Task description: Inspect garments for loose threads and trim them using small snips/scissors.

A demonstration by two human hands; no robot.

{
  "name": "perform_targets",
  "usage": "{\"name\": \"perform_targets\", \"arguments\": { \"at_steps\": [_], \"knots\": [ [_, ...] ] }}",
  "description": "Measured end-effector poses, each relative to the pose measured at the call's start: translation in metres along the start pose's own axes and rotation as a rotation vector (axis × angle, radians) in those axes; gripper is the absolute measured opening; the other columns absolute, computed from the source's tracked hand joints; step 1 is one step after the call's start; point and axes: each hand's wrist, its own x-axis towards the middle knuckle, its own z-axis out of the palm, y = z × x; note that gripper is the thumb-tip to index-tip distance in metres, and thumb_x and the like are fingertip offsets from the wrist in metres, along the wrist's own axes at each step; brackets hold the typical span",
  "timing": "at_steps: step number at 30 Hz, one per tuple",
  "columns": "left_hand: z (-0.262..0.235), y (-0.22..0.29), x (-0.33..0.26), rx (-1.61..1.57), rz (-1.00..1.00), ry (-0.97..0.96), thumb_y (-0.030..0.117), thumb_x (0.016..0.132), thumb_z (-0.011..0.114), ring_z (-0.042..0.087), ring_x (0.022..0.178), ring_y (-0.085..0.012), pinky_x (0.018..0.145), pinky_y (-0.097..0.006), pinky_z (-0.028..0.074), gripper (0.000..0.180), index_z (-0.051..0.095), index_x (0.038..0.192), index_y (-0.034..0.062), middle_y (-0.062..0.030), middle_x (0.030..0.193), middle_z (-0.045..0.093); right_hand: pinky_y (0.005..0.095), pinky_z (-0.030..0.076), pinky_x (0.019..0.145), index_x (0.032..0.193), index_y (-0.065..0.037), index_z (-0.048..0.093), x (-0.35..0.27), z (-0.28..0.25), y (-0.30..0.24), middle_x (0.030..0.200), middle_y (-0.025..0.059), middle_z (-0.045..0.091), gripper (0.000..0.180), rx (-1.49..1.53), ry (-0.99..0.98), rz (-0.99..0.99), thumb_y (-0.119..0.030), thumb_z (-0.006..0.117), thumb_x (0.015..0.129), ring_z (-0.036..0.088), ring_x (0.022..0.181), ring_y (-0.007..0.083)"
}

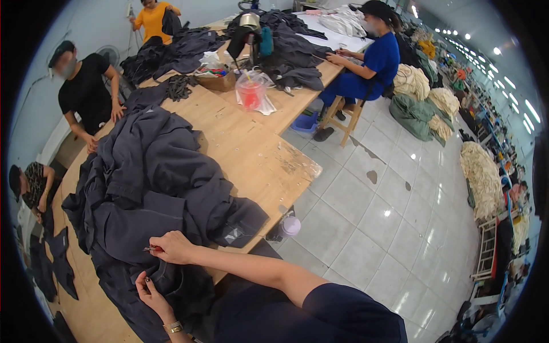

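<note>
My right hand is closed around small red-handled thread snips, their tips pointing left over the cloth. Just below it, my left hand has its fingers curled at the edge of a dark grey garment, pinching the fabric. A bracelet or watch circles that wrist. The garment lies at the near end of a large heap of dark grey garments on the wooden table. A pale mark shows on one dark panel at the table edge.
A clear bag with a pink-red container and a box stand farther along the table. Several people work around it. A wooden stool, blue basin and lilac-lidded container are on the right. Cloth bundles lie on the tiled floor.
</note>
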Motion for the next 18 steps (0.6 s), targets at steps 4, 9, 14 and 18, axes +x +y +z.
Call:
{"name": "perform_targets", "arguments": {
  "at_steps": [4,9,14,18],
  "knots": [
    [0.008,-0.014,0.0,0.072,0.018,0.081,0.01,0.092,0.05,0.052,0.09,-0.0143,0.086,-0.026,0.039,0.017,0.056,0.102,-0.0028,-0.0059,0.097,0.058,0.0414,0.045,0.054,0.075,-0.007,0.053,0.022,0.008,0.011,0.061,0.0118,0.06,0.021,-0.061,-0.048,-0.104,-0.025,0.063,0.079,0.06,0.059,0.0321],
    [0.019,-0.046,-0.006,0.123,-0.096,0.136,0.007,0.089,0.055,0.052,0.084,-0.0163,0.081,-0.028,0.042,0.013,0.056,0.097,-0.002,-0.0075,0.091,0.058,0.0383,0.045,0.052,0.074,-0.009,0.051,0.029,0.026,0.032,0.059,0.0082,0.058,0.021,-0.216,-0.069,-0.219,-0.024,0.064,0.078,0.06,0.056,0.0284],
    [0.026,-0.047,-0.004,0.241,-0.122,0.185,0.002,0.08,0.061,0.053,0.079,-0.0195,0.076,-0.031,0.043,0.01,0.056,0.088,-0.0018,-0.0083,0.082,0.058,0.0314,0.041,0.049,0.067,-0.012,0.049,0.027,0.031,0.03,0.059,0.0014,0.051,0.021,-0.224,-0.013,-0.359,-0.02,0.067,0.073,0.054,0.051,0.0205],
    [0.036,-0.044,-0.001,0.298,-0.185,0.169,0.009,0.075,0.066,0.056,0.075,-0.0264,0.071,-0.036,0.043,0.013,0.059,0.084,0.0032,-0.0109,0.08,0.06,0.0296,0.038,0.047,0.068,-0.012,0.054,0.025,0.022,0.034,0.058,0.0005,0.053,0.017,-0.281,-0.04,-0.324,-0.017,0.07,0.071,0.053,0.05,0.0184]
  ]
}}
